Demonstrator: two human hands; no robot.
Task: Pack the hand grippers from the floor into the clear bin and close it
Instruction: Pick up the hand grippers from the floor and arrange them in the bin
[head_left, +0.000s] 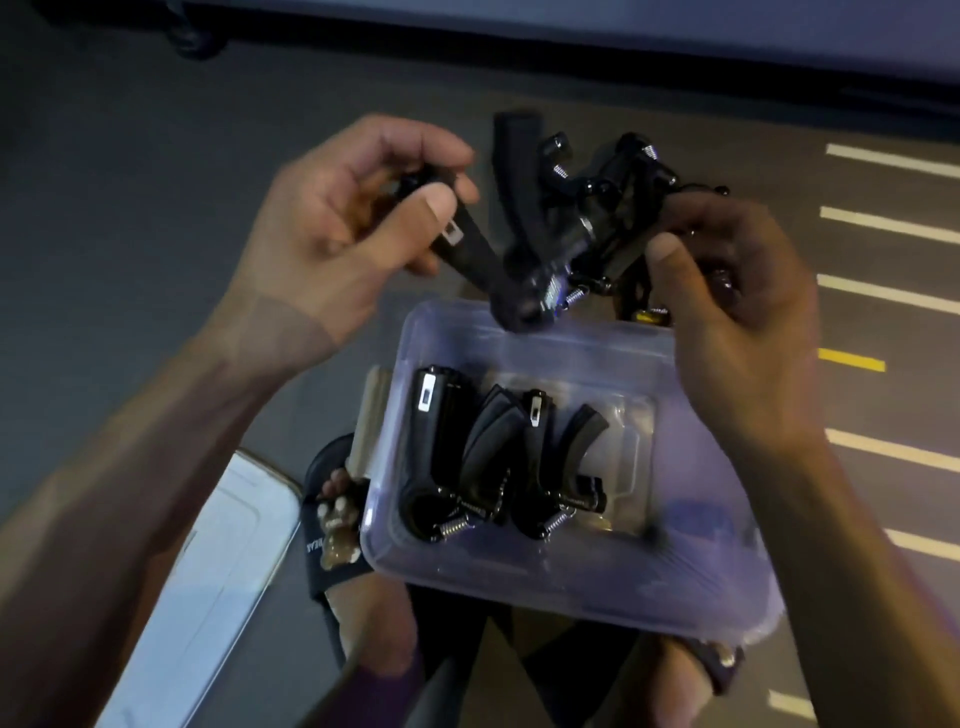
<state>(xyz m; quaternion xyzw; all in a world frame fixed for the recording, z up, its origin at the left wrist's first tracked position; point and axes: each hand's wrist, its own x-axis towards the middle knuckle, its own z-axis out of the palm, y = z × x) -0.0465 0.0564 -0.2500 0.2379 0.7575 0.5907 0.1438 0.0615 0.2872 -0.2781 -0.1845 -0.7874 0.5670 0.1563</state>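
hand grippers held over the open bin

the grey floor (130, 156) fills the frame. at lower centre sits the clear bin (675, 561), open, with two black hand grippers (452, 457) lying inside. its white lid (218, 597) lies at lower left. above the bin, the left hand (332, 228) pinches one hand gripper handle (467, 244); the right hand (737, 291) closes its grip on a tangled cluster (587, 208).

Dim indoor light, motion blur, edges perhaps wide-angle stretched
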